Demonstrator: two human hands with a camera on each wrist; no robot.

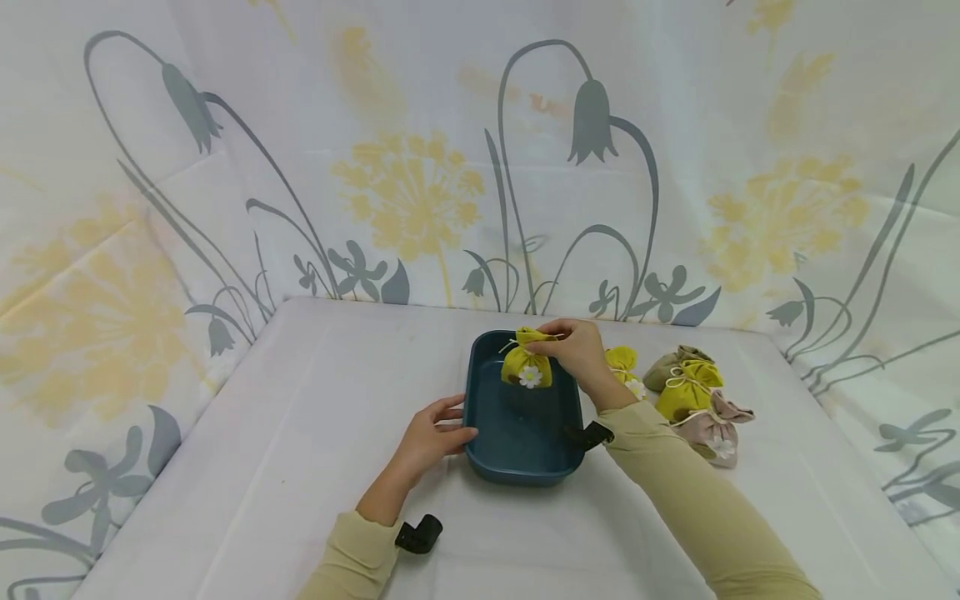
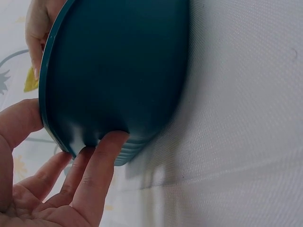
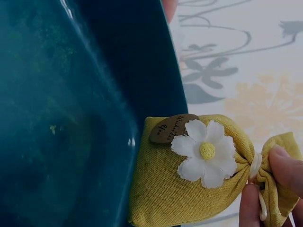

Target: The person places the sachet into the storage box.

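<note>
Your work item is the yellow pouch [image 1: 516, 364], suspended over the dark blue tray [image 1: 517, 478], toward 12 o'clock of its centre. Your right hand [image 1: 580, 353] pinches the gathered neck between thumb and fingers, at the pale cord [image 3: 255, 166]. Your left hand [image 1: 426, 438] steadies the tray at 9 o'clock, fingers spread against the outer wall, thumb at the rim.

Handling: expect a light, soft load. The woven cloth should give under pressure and offer good friction — slipping is unlikely. The body looks plump, so its filling may shift and let it swing. Take hold at the neck, just above or on the cord; avoid pulling the cord's loose ends, which could undo the tie. Do not grip by the white flower [image 3: 207, 152] or the brown tag [image 3: 166, 131] — these look the most easily bent or detached. The tray appears rigid and smooth; brace it by its wall.

On the surface [image 1: 337, 375], a second yellow pouch [image 1: 621, 360] lies at 2 o'clock of the tray. Near 3 o'clock sit an olive pouch [image 1: 662, 368], a third yellow pouch [image 1: 682, 400] and a pinkish-grey pouch [image 1: 701, 431].
</note>
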